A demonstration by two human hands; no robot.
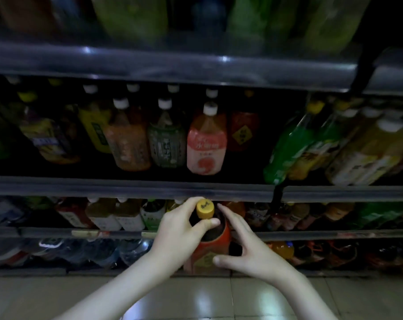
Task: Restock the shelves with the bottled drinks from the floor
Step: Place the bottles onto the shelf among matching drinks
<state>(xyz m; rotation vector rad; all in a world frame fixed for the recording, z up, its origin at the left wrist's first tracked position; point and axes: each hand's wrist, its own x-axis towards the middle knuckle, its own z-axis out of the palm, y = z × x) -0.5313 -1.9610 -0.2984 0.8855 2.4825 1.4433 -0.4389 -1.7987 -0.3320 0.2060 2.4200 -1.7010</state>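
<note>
1. In front of the lower shelves, off the floor (195,296): bottle (215,247), dark drink, red label with a yellow diamond, yellow cap (205,210). Held in the air, cap about level with the front rail (126,189) of the middle shelf (69,169).
2. Long axis close to upright, seen from above. Cap end up and tipped slightly toward the shelving; base down toward the tiles, hidden behind the label.
3. At the neck, left hand (178,230): fingers (187,205) and thumb curled round it just below the cap, gripping. Nearer of the two to the top end.
4. On the bottle's right side, right hand (251,249): fingers nearly straight and spread along shoulder and body, thumb tip on the label. Steadying rather than clenching, as far as visible.
5. Up and a little right of the cap, on the middle shelf: matching red-labelled bottle (243,131), set back, dark bare shelf in front of it. Pink-labelled bottle (206,144) just to its left, at the shelf front.
6. Judged next: lift over the rail, base first into that gap, axis kept upright. Likely hazards: base catching the rail, or a knock to the pink-labelled bottle.
7. Further right, green bottles (285,146), blurred.
</note>
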